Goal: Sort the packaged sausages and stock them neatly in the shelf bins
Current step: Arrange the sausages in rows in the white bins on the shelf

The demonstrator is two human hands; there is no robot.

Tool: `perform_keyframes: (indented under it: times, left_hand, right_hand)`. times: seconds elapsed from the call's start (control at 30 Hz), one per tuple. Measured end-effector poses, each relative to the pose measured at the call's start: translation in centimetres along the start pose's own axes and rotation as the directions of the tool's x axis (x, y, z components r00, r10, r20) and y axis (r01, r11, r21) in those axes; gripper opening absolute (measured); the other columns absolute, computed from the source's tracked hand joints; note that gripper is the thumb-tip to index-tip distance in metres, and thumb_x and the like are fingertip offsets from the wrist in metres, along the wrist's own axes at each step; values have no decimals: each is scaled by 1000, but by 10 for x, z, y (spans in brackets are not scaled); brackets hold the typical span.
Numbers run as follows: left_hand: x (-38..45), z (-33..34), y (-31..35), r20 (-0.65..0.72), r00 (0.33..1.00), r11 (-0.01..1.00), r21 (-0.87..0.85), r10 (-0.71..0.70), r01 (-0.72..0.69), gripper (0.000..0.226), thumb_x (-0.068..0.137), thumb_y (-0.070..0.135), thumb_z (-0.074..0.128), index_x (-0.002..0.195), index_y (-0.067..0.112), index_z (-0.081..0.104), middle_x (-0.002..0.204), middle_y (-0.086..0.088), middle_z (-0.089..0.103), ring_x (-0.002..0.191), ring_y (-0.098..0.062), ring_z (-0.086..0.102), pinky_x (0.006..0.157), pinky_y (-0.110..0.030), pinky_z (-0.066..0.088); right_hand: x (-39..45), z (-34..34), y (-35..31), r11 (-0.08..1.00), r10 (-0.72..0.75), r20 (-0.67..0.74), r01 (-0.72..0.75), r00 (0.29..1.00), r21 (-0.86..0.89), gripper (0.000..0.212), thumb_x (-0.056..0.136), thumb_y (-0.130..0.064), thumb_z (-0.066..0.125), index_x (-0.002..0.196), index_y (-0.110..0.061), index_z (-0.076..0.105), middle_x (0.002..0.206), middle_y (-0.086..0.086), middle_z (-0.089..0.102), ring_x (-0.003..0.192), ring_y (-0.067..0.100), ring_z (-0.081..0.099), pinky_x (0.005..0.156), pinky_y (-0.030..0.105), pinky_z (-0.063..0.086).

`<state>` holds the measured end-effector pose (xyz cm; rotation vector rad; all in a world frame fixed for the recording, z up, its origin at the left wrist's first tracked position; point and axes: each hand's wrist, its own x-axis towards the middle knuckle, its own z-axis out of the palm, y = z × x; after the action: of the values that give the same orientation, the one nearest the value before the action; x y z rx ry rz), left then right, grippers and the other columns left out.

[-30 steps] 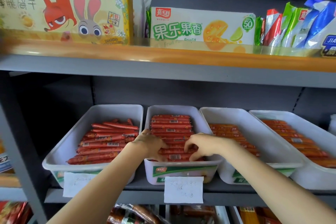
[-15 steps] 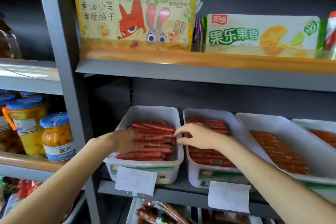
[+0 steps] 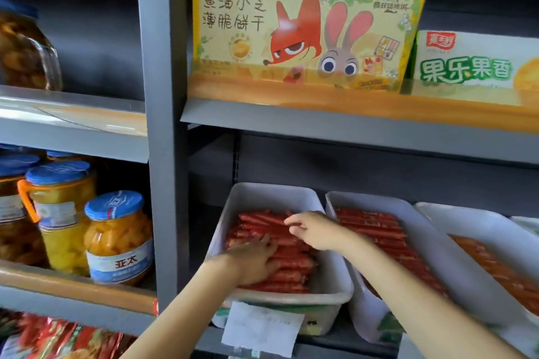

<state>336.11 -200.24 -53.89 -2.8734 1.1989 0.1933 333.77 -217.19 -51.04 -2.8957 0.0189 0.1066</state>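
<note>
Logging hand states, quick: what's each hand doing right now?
Left hand: open, resting flat on the red sausages.
Right hand: fingers curled over the sausages; grip cannot be told.

In front of me the grey metal shelf carries white plastic bins side by side, paper tags at its near edge. The board above holds a yellow biscuit box and a white-green box, perhaps sweets.
</note>
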Motion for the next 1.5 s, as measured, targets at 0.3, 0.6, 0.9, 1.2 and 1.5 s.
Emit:
perform_keyframes:
  times: [0.3, 0.6, 0.9, 1.2, 1.5]
  left_hand:
    - [4, 7, -5, 117, 989, 988, -109, -95, 108, 69, 98, 51, 23, 150, 21, -11, 157, 3, -18, 144, -20, -19, 117, -39, -8]
    - [9, 0, -10, 79, 980, 972, -129, -185, 194, 81, 94, 57, 31, 149, 16, -13, 156, -9, -19, 143, -21, -20, 118, -39, -5]
    - [32, -1, -21, 142, 969, 943, -240, -202, 232, 72, 95, 58, 28, 149, 31, -11, 156, -3, -19, 145, -23, -13, 118, -37, -1]
    - [26, -9, -21, -125, 973, 955, -252, -193, 157, 64, 97, 47, 35, 149, 13, 19, 157, -13, 11, 144, -27, 16, 116, -31, 16]
    - [22, -3, -17, -39, 988, 979, -148, -148, 141, 71, 98, 48, 29, 150, 12, -6, 158, -4, -13, 145, -19, -14, 119, -35, -4]
  right_hand:
    - [78, 15, 11, 998, 27, 54, -25, 998, -51, 47, 94, -5, 40, 141, -10, 43, 144, 10, 44, 129, 28, 44, 104, 28, 34]
    - [77, 1, 6, 979, -44, -16, 46, 999, 201, 37, 98, -9, 42, 134, -13, 52, 136, 7, 54, 100, 13, 59, 83, 11, 41]
    - [90, 8, 24, 937, 219, 74, -231, 973, 261, 21, 93, -9, 43, 85, -9, 62, 78, 4, 52, 58, 12, 42, 66, 27, 43]
    - [66, -25, -15, 916, -261, -313, 337, 913, 218, 52, 92, 6, 40, 135, -21, 51, 122, 13, 59, 111, 26, 57, 94, 22, 39]
    - [101, 3, 12, 979, 23, -120, 2, 992, 205, 44, 95, 4, 31, 129, -13, 56, 133, 10, 56, 119, 24, 55, 95, 22, 45]
